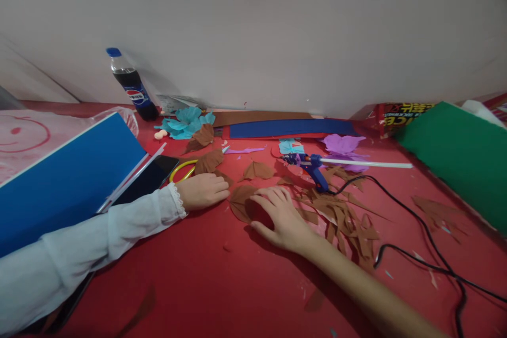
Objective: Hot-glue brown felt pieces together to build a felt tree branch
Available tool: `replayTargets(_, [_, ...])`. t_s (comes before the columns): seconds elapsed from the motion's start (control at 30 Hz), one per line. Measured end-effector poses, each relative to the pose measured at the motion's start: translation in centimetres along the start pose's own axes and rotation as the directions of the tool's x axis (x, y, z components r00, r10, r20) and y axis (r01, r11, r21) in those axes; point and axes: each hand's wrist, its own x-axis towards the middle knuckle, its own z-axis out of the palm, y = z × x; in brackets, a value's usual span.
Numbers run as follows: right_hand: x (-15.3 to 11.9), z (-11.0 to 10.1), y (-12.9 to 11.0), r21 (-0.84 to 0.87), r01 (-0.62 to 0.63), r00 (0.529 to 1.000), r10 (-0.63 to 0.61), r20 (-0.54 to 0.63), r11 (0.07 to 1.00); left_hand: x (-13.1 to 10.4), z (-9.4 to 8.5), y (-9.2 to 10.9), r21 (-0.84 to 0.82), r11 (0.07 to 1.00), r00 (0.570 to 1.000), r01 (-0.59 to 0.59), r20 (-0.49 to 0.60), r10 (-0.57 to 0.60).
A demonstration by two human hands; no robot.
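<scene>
My left hand (204, 191), in a white sleeve, lies low on the red table with its fingers close together and stretched out. Its fingertips reach the left edge of a brown crepe-paper leaf (240, 204). Over that leaf's right side, my right hand (282, 219) rests with fingers spread and slightly curved, and nothing shows in its grasp. Beside my left wrist is a yellow loop handle (182, 170), partly hidden. More brown paper leaves (258, 170) lie just beyond both hands. A blue glue gun (317, 171) with a white glue stick (366, 163) lies beyond my right hand.
Brown paper scraps (344, 214) and a black cord (415, 216) spread to the right. A blue board (75, 179) stands left, a green board (455, 158) right. A cola bottle (135, 90), turquoise paper (186, 122) and purple paper (343, 147) are near the wall.
</scene>
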Motion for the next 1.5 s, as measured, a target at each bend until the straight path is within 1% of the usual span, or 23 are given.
replayTargets(0.07, [-0.1,-0.1,0.1,-0.029,-0.022,0.998,0.021,-0.058,0.999,-0.1,0.0,0.0,-0.003,1.0,1.0,0.003,-0.006,-0.003])
replayTargets(0.13, [-0.2,-0.6,0.4,-0.095,-0.055,0.99,0.041,-0.135,0.994,-0.3,0.1,0.1,-0.006,1.0,1.0,0.022,-0.008,-0.022])
replayTargets(0.27, [-1.0,-2.8,1.6,-0.226,-0.115,0.967,0.057,-0.248,0.967,-0.5,0.1,0.3,-0.02,0.997,0.997,0.078,-0.004,-0.078])
replayTargets(0.37, [-2.0,-4.7,3.4,-0.301,-0.248,0.926,0.134,-0.353,0.921,-0.6,0.2,0.4,-0.049,0.992,0.994,0.113,0.007,-0.113])
replayTargets(0.43, [-2.8,-5.8,4.7,-0.356,-0.353,0.884,0.184,-0.43,0.865,-0.7,0.4,0.5,-0.059,0.99,0.992,0.127,0.006,-0.127])
replayTargets(0.5, [-3.6,-6.8,5.8,-0.407,-0.424,0.857,0.214,-0.469,0.809,-0.6,0.5,0.5,-0.055,0.991,0.992,0.122,-0.011,-0.123])
replayTargets(0.57, [-4.1,-7.5,6.8,-0.428,-0.506,0.83,0.289,-0.477,0.749,-0.5,0.5,0.6,-0.048,0.993,0.994,0.106,-0.034,-0.108])
replayTargets(0.63, [-4.4,-8.0,7.8,-0.421,-0.592,0.794,0.409,-0.45,0.687,-0.3,0.4,0.5,-0.045,0.994,0.994,0.099,-0.044,-0.101])
replayTargets(0.67, [-4.5,-8.1,8.3,-0.405,-0.617,0.781,0.465,-0.417,0.675,-0.1,0.3,0.4,-0.046,0.994,0.994,0.099,-0.045,-0.101])
replayTargets(0.7, [-4.5,-8.1,8.9,-0.379,-0.622,0.78,0.501,-0.374,0.685,0.1,0.2,0.3,-0.045,0.994,0.993,0.104,-0.044,-0.106])
replayTargets(0.8, [-4.0,-7.5,10.9,-0.26,-0.575,0.817,0.523,-0.245,0.776,0.9,-0.2,-0.5,-0.033,0.984,0.984,0.176,-0.001,-0.176])
replayTargets(0.87, [-3.5,-6.7,12.1,-0.157,-0.537,0.841,0.51,-0.18,0.829,1.7,-0.3,-1.3,-0.027,0.958,0.957,0.285,0.059,-0.283])
replayTargets(0.93, [-2.8,-6.0,12.9,-0.066,-0.52,0.851,0.511,-0.123,0.851,2.7,-0.2,-2.2,-0.035,0.913,0.909,0.407,0.107,-0.402])
replayTargets(0.97, [-2.4,-5.8,13.2,-0.023,-0.518,0.853,0.515,-0.087,0.855,3.3,0.0,-2.6,-0.049,0.891,0.888,0.451,0.124,-0.443])
replayTargets(1.07, [-1.5,-5.5,13.5,0.068,-0.534,0.845,0.535,0.003,0.843,5.5,0.5,-3.9,-0.1,0.854,0.857,0.51,0.146,-0.494])
replayTargets(1.1, [-1.3,-5.6,13.4,0.087,-0.534,0.845,0.535,0.018,0.841,6.3,0.7,-4.2,-0.115,0.851,0.856,0.513,0.145,-0.496])
replayTargets(1.2, [-0.9,-5.7,13.1,0.116,-0.522,0.853,0.521,0.039,0.845,8.6,1.1,-5.0,-0.161,0.885,0.896,0.437,0.17,-0.411])
replayTargets(1.3, [-0.9,-5.6,13.0,0.11,-0.545,0.838,0.544,0.043,0.831,10.0,1.3,-5.6,-0.166,0.913,0.919,0.373,0.204,-0.339])
replayTargets(1.4, [-1.0,-5.4,13.2,0.102,-0.559,0.829,0.558,0.046,0.823,10.0,1.4,-6.0,-0.165,0.926,0.927,0.339,0.229,-0.298])
replayTargets(1.5, [-1.1,-5.3,13.5,0.113,-0.562,0.827,0.56,0.05,0.82,9.2,1.5,-6.3,-0.165,0.933,0.933,0.32,0.228,-0.279])
